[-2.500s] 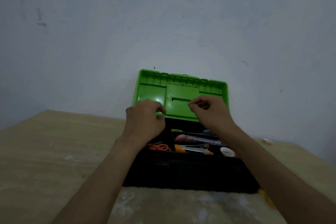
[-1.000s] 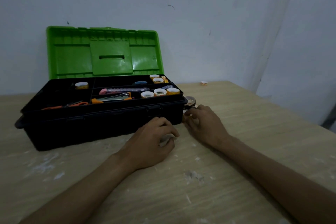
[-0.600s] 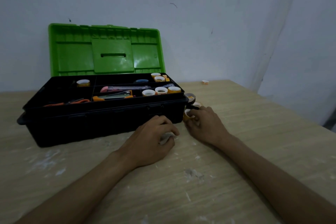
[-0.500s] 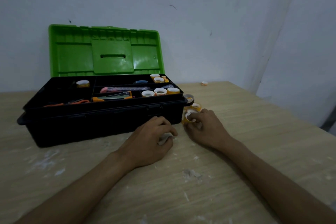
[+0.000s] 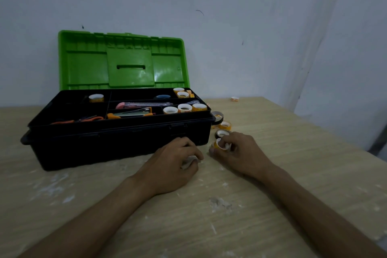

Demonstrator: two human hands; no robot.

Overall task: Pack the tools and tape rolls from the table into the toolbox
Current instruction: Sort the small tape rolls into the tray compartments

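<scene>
Both your hands have come off the green lid (image 5: pixel 125 63) and down onto the table (image 5: pixel 303 174) at the right front corner of the toolbox (image 5: pixel 117 140). In the last half second your right hand (image 5: pixel 240 153) has drawn a yellow tape roll (image 5: pixel 219 144) a little toward you, uncovering the dark roll (image 5: pixel 222 133) that lies just behind it. The right hand's thumb and fingertips pinch that yellow roll, which is tilted and at or barely above the tabletop; contact with the wood cannot be made out. Your left hand (image 5: pixel 176 161) rests on the table with its fingers curled over something pale, and you cannot tell whether it grips that or only covers it. The step in hand looks like gathering the loose rolls beside the box. Another yellow roll (image 5: pixel 225 125) and a second dark roll (image 5: pixel 217 115) wait against the box's right end, and a small roll (image 5: pixel 235 99) sits well apart near the wall. The lid stands open, and the tray already holds several rolls (image 5: pixel 184 108), the scissors (image 5: pixel 83 119) and a cutter (image 5: pixel 144 104). The next move probably calls for lifting the pinched roll clear over the black rim and setting it in the right-hand compartment.
</scene>
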